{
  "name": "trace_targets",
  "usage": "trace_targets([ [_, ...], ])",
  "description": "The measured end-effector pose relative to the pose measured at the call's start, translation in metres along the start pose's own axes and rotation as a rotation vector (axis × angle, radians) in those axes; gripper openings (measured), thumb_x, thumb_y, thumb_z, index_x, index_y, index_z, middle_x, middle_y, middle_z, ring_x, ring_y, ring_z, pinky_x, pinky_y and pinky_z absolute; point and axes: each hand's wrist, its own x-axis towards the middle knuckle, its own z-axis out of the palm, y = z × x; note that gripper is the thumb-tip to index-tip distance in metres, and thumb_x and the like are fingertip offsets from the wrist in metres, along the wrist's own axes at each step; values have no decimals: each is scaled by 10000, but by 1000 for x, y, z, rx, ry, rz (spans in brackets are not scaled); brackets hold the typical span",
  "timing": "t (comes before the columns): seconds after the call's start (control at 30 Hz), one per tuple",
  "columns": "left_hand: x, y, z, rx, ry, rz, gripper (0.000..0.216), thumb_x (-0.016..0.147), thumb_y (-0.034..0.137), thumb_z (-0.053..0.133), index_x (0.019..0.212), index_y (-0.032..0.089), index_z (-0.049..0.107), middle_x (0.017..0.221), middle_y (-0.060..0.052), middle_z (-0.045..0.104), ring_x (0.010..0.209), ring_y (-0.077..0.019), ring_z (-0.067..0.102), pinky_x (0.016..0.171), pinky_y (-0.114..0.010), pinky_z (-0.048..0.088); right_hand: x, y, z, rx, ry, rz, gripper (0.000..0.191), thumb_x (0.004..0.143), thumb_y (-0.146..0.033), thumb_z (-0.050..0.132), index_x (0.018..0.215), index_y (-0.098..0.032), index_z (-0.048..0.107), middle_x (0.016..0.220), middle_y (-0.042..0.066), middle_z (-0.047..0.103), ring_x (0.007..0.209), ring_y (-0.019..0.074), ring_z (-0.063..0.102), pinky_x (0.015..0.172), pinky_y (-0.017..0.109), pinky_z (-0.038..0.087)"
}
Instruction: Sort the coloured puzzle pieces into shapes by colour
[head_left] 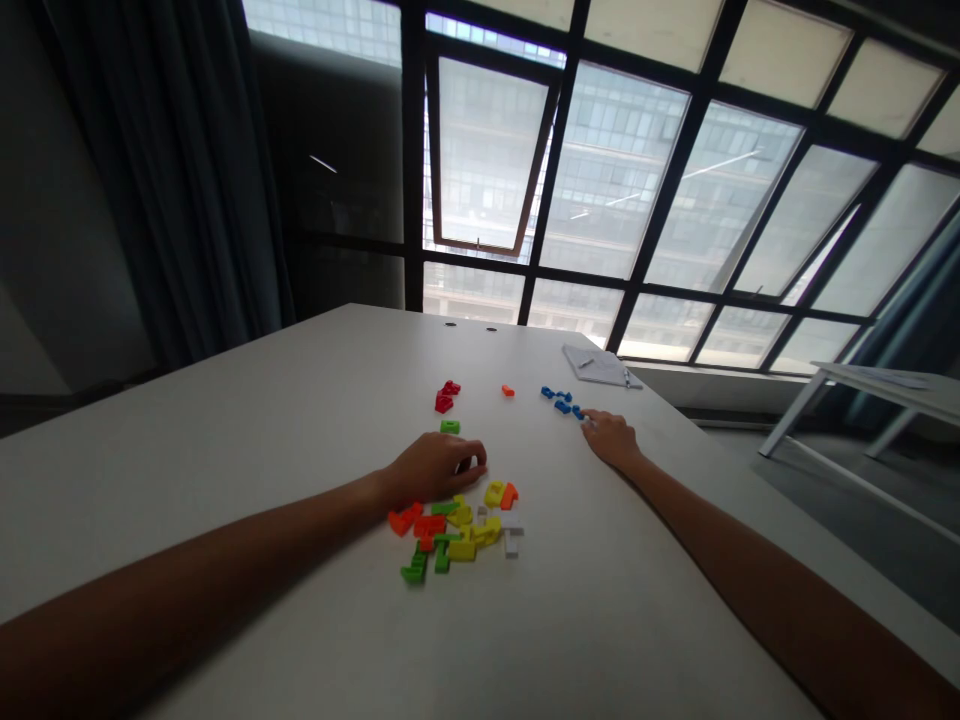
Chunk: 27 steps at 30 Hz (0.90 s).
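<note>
My left hand (pixel 435 468) rests curled on the white table (pixel 600 610), just above a heap of small plastic puzzle pieces (pixel 457 535) in orange, yellow, green and white. Its fingers hide whatever may lie under them. My right hand (pixel 611 438) lies farther right, its fingertips at the end of a row of small blue pieces (pixel 559 401). Beyond my left hand sit a green piece (pixel 450 427) and a cluster of red pieces (pixel 445 397). A small orange piece (pixel 508 390) lies alone between the red and blue ones.
A notepad with a pen (pixel 600 365) lies near the table's far right edge. Past that edge stands a low white table (pixel 877 393). Large framed windows (pixel 607 170) fill the background, with a dark curtain (pixel 172 170) at the left.
</note>
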Motion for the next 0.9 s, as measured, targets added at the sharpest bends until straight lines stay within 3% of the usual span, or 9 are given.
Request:
trace_targets([
  [0.17,0,-2,1,4,-2,-4,223,979,418,533,992,253,683,787,21,697,646,-133,590,616,-254,376,-1,-1,1,0,-16,-32,573,987,-413,457,1541,-279,396,1496,159,508,1238,400,553,952,563,454],
  [0.27,0,-2,1,-5,-7,0,243,983,424,519,998,247,685,798,14,697,659,-136,600,623,-254,387,-11,-10,-6,47,98,-115,537,969,-313,497,1487,-174,468,1445,200,543,1230,379,555,987,535,437],
  [0.37,0,0,-1,-28,-21,31,249,991,415,505,1013,243,684,804,10,696,673,-136,609,635,-252,396,-30,-30,-17,144,120,-376,303,956,-230,528,1216,-186,677,1227,134,693,1179,290,586,1044,459,406],
  [0.43,0,2,-3,-44,-36,47,248,1003,403,490,1046,248,679,810,11,697,674,-134,613,638,-253,397,-47,-51,-26,301,57,-677,210,952,-225,548,1077,-204,716,1102,95,729,1111,254,611,1037,437,415],
  [0.5,-1,3,-5,-53,-47,43,238,1010,375,480,1094,258,669,819,13,700,677,-135,620,636,-254,398,-66,-72,-36,457,-36,-890,221,930,-217,579,1117,-219,698,1102,79,723,1084,241,616,1005,429,445],
  [0.57,0,3,-5,-52,-49,29,232,1006,349,483,1135,269,657,825,16,703,688,-140,629,634,-255,398,-81,-89,-46,556,-119,-969,299,895,-205,619,1190,-226,666,1157,80,701,1112,242,602,1004,427,459],
  [0.67,0,3,-5,-57,-53,12,234,1002,345,488,1160,281,647,829,22,706,697,-143,635,632,-255,397,-93,-102,-56,622,-217,-983,340,875,-220,658,1215,-228,653,1214,90,674,1150,250,582,1018,432,473],
  [0.77,0,3,-5,-70,-70,6,239,1009,359,480,1169,286,642,833,22,709,699,-145,638,631,-256,396,-92,-102,-58,673,-253,-938,244,878,-245,677,1122,-223,688,1159,85,683,1113,239,602,1000,413,495],
  [0.9,-1,5,-7,-71,-60,-12,273,1011,385,493,1242,290,602,818,20,701,690,-151,634,617,-257,389,-86,-100,-52,777,-241,-713,174,873,-231,670,1043,-202,693,1024,63,707,919,197,650,867,366,544],
])
